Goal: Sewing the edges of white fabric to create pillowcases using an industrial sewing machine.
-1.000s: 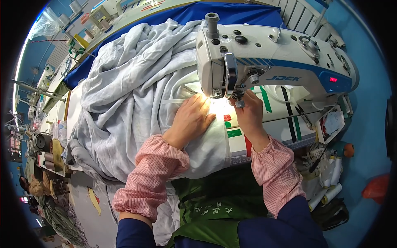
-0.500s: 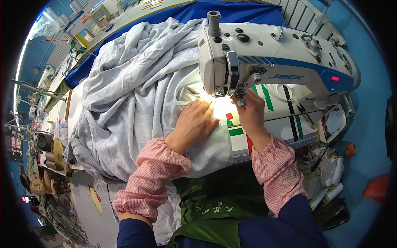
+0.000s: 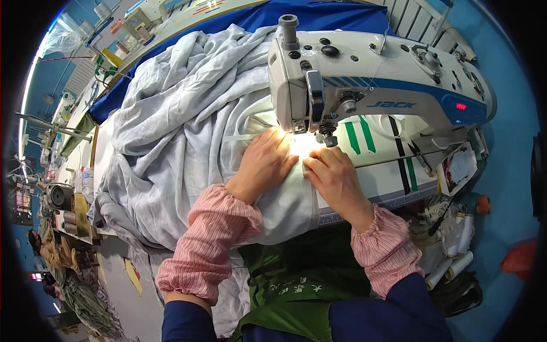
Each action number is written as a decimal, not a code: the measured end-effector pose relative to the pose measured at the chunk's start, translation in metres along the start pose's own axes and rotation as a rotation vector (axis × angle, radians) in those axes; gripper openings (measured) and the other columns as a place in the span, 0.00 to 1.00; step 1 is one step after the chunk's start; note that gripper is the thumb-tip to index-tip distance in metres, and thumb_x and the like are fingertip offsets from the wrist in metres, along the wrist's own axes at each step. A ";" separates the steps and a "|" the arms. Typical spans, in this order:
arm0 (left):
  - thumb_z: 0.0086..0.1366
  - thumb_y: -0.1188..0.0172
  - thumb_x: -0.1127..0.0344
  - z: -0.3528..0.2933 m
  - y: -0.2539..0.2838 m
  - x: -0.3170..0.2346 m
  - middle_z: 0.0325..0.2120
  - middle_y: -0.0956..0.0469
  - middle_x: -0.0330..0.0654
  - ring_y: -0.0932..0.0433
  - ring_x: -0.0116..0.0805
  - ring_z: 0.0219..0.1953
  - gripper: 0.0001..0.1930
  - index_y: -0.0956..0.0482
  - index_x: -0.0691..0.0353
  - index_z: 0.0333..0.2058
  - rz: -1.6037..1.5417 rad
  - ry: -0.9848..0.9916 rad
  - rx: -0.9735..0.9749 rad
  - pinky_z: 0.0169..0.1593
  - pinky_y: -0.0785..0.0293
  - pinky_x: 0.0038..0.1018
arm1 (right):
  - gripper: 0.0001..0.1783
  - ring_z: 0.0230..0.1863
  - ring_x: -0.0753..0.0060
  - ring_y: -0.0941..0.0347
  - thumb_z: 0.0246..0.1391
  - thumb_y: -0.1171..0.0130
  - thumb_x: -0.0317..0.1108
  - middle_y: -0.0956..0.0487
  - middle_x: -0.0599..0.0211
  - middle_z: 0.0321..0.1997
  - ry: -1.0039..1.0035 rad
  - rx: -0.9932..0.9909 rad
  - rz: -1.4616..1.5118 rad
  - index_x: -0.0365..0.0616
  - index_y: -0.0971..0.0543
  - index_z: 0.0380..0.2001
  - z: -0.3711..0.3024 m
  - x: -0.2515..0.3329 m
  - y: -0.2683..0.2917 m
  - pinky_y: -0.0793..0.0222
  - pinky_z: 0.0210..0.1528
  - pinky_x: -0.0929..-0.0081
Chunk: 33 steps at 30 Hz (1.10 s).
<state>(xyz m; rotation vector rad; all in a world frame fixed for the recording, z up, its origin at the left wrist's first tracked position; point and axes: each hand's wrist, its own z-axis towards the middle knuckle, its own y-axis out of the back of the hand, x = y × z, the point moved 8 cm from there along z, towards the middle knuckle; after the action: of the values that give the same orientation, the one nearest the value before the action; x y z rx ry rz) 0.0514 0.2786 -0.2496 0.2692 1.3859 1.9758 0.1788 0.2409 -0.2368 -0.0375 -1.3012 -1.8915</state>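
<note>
A light grey-white cloth [image 3: 176, 142] lies in loose folds across the table and runs under the head of a white and blue sewing machine [image 3: 370, 68]. My left hand [image 3: 262, 162] rests flat on the cloth, its fingers stretched toward the lit needle area. To the right of it, just in front of the presser foot, my right hand [image 3: 337, 178] has its fingers curled and pinched at the cloth's edge. Glare from the machine's lamp hides the fingertips and the needle. A narrow pale strip [image 3: 239, 138] lies on the cloth left of my left hand.
Snips [image 3: 420, 158] lie on the table right of the machine arm, near a small tray [image 3: 460, 171] at the edge. Green and black tape strips [image 3: 367, 134] mark the tabletop. White thread cones [image 3: 457, 265] are at the lower right; a blue cover [image 3: 342, 18] hangs behind.
My right hand has come down and left from beside the needle area to the cloth's edge in front. My left hand has barely shifted on the cloth.
</note>
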 end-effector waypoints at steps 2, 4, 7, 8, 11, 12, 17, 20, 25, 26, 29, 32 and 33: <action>0.60 0.37 0.58 0.001 -0.001 0.004 0.46 0.25 0.53 0.28 0.50 0.54 0.21 0.23 0.69 0.45 0.004 0.018 0.024 0.59 0.33 0.38 | 0.13 0.45 0.60 0.28 0.46 0.33 0.28 0.24 0.68 0.44 -0.004 -0.024 0.006 0.43 0.21 0.37 -0.014 0.009 0.006 0.31 0.48 0.65; 0.59 0.36 0.59 -0.004 0.004 0.006 0.45 0.25 0.53 0.28 0.50 0.54 0.21 0.24 0.68 0.45 -0.001 0.002 0.007 0.59 0.32 0.38 | 0.12 0.41 0.57 0.25 0.48 0.34 0.29 0.23 0.64 0.40 -0.030 -0.151 0.161 0.41 0.22 0.36 -0.043 0.024 0.021 0.28 0.43 0.65; 0.58 0.35 0.61 -0.005 0.018 0.001 0.47 0.25 0.52 0.28 0.50 0.54 0.21 0.24 0.67 0.47 -0.056 -0.016 0.067 0.58 0.32 0.38 | 0.12 0.32 0.55 0.22 0.52 0.36 0.29 0.20 0.59 0.32 -0.007 -0.145 0.486 0.39 0.21 0.41 -0.113 0.037 0.016 0.24 0.39 0.69; 0.58 0.35 0.61 -0.011 0.026 0.001 0.47 0.25 0.52 0.28 0.50 0.54 0.21 0.24 0.67 0.47 -0.052 -0.013 0.068 0.58 0.32 0.38 | 0.15 0.36 0.58 0.22 0.52 0.34 0.30 0.19 0.59 0.35 -0.143 0.014 0.586 0.39 0.21 0.43 -0.140 0.032 -0.009 0.25 0.42 0.70; 0.58 0.34 0.62 -0.031 0.057 -0.011 0.50 0.26 0.51 0.29 0.50 0.55 0.22 0.25 0.67 0.49 -0.036 0.028 0.005 0.58 0.32 0.38 | 0.24 0.49 0.66 0.23 0.50 0.30 0.32 0.20 0.60 0.47 -0.544 0.133 0.764 0.38 0.23 0.50 -0.188 -0.004 -0.076 0.28 0.53 0.71; 0.58 0.34 0.62 -0.040 0.060 -0.011 0.52 0.27 0.52 0.30 0.51 0.56 0.23 0.25 0.67 0.49 -0.034 0.068 -0.004 0.59 0.33 0.39 | 0.32 0.55 0.67 0.28 0.46 0.26 0.32 0.22 0.62 0.54 -0.638 0.199 0.976 0.37 0.26 0.55 -0.185 -0.015 -0.104 0.33 0.60 0.68; 0.65 0.41 0.51 -0.107 0.051 0.026 0.60 0.34 0.56 0.39 0.57 0.64 0.31 0.32 0.63 0.60 0.261 0.338 0.058 0.66 0.44 0.47 | 0.34 0.56 0.68 0.28 0.45 0.25 0.40 0.22 0.60 0.55 -0.684 0.620 1.189 0.37 0.24 0.54 -0.161 0.032 -0.179 0.36 0.62 0.71; 0.66 0.48 0.42 -0.204 0.092 0.126 0.62 0.38 0.62 0.40 0.62 0.65 0.35 0.35 0.60 0.63 0.363 0.639 0.117 0.67 0.47 0.50 | 0.34 0.54 0.69 0.27 0.44 0.24 0.45 0.20 0.61 0.53 -0.543 0.881 1.301 0.38 0.22 0.52 -0.179 0.124 -0.181 0.36 0.61 0.74; 0.64 0.48 0.41 -0.305 0.159 0.186 0.61 0.37 0.65 0.35 0.63 0.61 0.37 0.35 0.63 0.63 0.344 1.003 0.191 0.63 0.38 0.45 | 0.39 0.58 0.62 0.31 0.46 0.26 0.42 0.23 0.56 0.54 -0.253 0.756 1.479 0.33 0.29 0.57 -0.185 0.219 -0.090 0.37 0.62 0.69; 0.63 0.48 0.41 -0.315 0.166 0.191 0.60 0.35 0.65 0.33 0.61 0.60 0.37 0.35 0.64 0.62 0.351 1.063 0.229 0.62 0.35 0.42 | 0.39 0.58 0.62 0.31 0.46 0.26 0.42 0.23 0.56 0.54 -0.251 0.754 1.478 0.33 0.29 0.57 -0.191 0.225 -0.079 0.37 0.62 0.69; 0.62 0.44 0.45 -0.320 0.183 0.178 0.52 0.28 0.64 0.29 0.58 0.56 0.32 0.27 0.66 0.55 0.390 0.962 0.175 0.58 0.32 0.42 | 0.34 0.56 0.67 0.29 0.50 0.29 0.38 0.24 0.57 0.54 -0.242 0.971 1.457 0.34 0.29 0.57 -0.225 0.251 -0.054 0.34 0.59 0.71; 0.62 0.41 0.54 -0.293 0.179 0.138 0.45 0.23 0.59 0.25 0.56 0.50 0.22 0.22 0.67 0.47 0.404 0.808 0.222 0.53 0.29 0.42 | 0.17 0.43 0.79 0.25 0.56 0.34 0.34 0.18 0.66 0.41 -0.327 0.840 1.590 0.34 0.20 0.45 -0.261 0.252 -0.033 0.29 0.47 0.78; 0.62 0.41 0.59 -0.265 0.175 0.092 0.42 0.22 0.56 0.24 0.55 0.47 0.17 0.22 0.66 0.43 0.351 0.559 0.036 0.51 0.28 0.42 | 0.17 0.43 0.79 0.25 0.56 0.34 0.34 0.18 0.66 0.41 -0.340 0.834 1.587 0.34 0.20 0.45 -0.267 0.248 -0.029 0.29 0.47 0.78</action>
<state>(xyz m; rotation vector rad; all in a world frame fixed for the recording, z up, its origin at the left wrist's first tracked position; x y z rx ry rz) -0.2310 0.1091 -0.2220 -0.0387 1.8186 2.4373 0.1032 -0.1153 -0.2728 -0.7292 -1.4226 0.0260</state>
